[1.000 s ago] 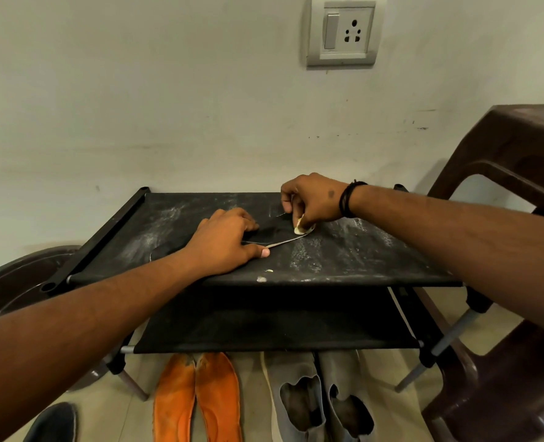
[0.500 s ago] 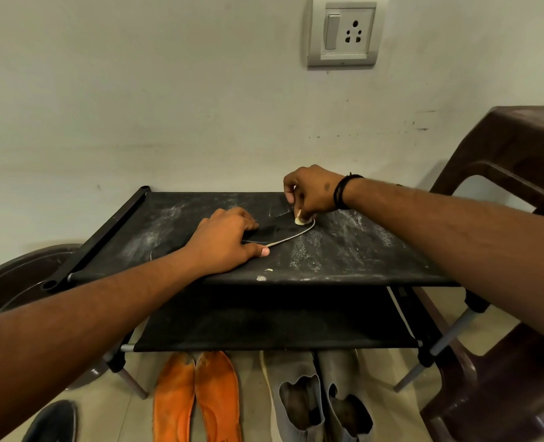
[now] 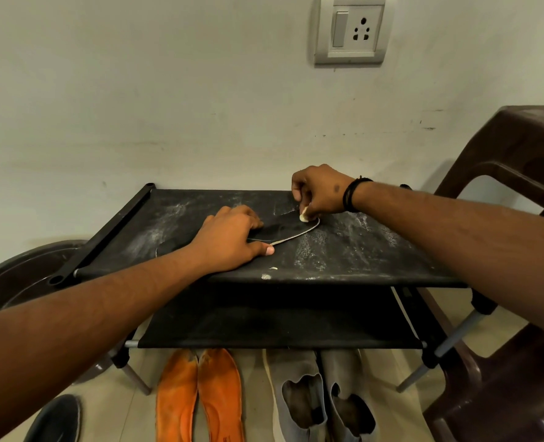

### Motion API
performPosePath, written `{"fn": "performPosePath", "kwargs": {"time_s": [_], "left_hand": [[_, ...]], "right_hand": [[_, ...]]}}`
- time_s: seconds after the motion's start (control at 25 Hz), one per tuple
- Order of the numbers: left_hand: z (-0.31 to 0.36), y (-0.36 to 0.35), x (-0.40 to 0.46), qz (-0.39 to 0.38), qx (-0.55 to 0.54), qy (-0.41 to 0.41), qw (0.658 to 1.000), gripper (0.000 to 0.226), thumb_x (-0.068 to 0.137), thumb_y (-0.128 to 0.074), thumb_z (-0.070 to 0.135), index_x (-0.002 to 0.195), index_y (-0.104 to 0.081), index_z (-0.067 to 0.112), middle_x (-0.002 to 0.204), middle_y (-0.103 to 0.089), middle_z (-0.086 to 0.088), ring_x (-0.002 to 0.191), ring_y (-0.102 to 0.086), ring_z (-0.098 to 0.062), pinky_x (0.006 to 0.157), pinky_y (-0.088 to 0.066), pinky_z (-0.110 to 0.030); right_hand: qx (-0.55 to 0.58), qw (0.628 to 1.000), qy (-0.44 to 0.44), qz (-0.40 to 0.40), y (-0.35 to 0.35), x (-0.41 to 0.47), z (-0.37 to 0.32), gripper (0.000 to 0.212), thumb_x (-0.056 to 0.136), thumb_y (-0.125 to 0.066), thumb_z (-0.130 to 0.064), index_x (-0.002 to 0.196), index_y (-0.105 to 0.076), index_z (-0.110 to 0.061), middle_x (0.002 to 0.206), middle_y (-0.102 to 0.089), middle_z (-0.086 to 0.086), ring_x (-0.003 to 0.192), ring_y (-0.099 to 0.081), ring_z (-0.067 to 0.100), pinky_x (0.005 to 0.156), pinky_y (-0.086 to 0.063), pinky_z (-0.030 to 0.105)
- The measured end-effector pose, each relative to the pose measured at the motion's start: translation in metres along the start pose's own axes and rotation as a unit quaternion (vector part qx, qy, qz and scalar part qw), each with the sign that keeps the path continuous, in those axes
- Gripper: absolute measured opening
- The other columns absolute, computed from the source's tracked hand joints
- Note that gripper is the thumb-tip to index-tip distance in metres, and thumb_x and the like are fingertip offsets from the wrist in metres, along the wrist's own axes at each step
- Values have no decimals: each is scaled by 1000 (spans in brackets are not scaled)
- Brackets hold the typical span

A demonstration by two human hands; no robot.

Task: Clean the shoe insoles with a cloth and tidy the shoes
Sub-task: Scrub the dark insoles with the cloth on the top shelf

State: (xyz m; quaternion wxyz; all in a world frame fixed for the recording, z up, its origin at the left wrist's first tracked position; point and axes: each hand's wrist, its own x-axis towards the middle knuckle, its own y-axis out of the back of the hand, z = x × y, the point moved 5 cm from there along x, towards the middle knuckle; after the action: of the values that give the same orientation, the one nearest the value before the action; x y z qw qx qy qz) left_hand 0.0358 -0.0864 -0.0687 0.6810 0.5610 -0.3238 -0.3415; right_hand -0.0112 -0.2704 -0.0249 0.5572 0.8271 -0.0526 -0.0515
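Note:
A dark insole (image 3: 283, 231) with a pale edge lies flat on the top shelf of a black fabric shoe rack (image 3: 359, 250). My left hand (image 3: 232, 240) presses down on its near half, fingers spread over it. My right hand (image 3: 320, 191) pinches a small cream cloth (image 3: 304, 217) and holds it against the insole's far tip. Most of the cloth is hidden inside the fingers. On the floor under the rack lie two orange insoles (image 3: 197, 397) and a pair of grey shoes (image 3: 321, 397).
A brown plastic chair (image 3: 513, 314) stands close on the right. A round dark tub (image 3: 25, 282) sits at the left of the rack. A black shoe (image 3: 57, 419) lies at the bottom left. The wall with a socket plate (image 3: 352, 30) is just behind the rack.
My right hand has slid the cloth away from me along the insole, from its middle edge to its far tip. My left hand has stayed put.

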Motion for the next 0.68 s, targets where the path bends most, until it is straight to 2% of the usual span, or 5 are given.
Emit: {"fn": "performPosePath", "kwargs": {"time_s": [0.12,0.36,0.44,0.52,0.68], "left_hand": [[-1,0,1,-2,1,2,1000,66,87,-65,61,142,-56,24,147,-49,4,134,-43,-24,108,-40,-51],[1,0,0,-5,7,5,1000,66,88,-63,61,142,-56,24,146,-49,4,134,-43,-24,107,-39,-48],[0,1,0,-3,4,6,1000,66,88,-64,61,142,-57,24,146,-49,4,133,-43,-24,107,-39,-48],[0,0,-1,-2,2,5,1000,66,87,-65,62,141,-58,24,146,-50,4,133,-44,-24,107,-40,-48],[1,1,1,-1,4,3,1000,65,86,-65,62,139,-59,24,146,-50,4,132,-44,-24,106,-41,-49]], "right_hand": [[-6,997,-4,-82,-6,-6,-6,33,68,-82,1,88,-59,-11,76,-75,2,71,-72,14,63,-58,26],[-82,992,43,86,-17,-1,-18,26,74,-71,-1,85,-55,-18,82,-65,-1,81,-63,22,70,-53,34],[-86,990,36,107,-22,-2,-20,16,77,-70,-4,83,-61,-16,87,-67,2,85,-63,23,73,-53,34],[-48,996,32,69,-27,-7,-25,6,77,-75,-8,81,-71,-11,85,-72,2,81,-66,17,70,-53,27],[-22,998,37,-51,-26,-20,-39,9,74,-80,-9,72,-74,-15,69,-71,-6,65,-67,6,59,-51,16]]}}
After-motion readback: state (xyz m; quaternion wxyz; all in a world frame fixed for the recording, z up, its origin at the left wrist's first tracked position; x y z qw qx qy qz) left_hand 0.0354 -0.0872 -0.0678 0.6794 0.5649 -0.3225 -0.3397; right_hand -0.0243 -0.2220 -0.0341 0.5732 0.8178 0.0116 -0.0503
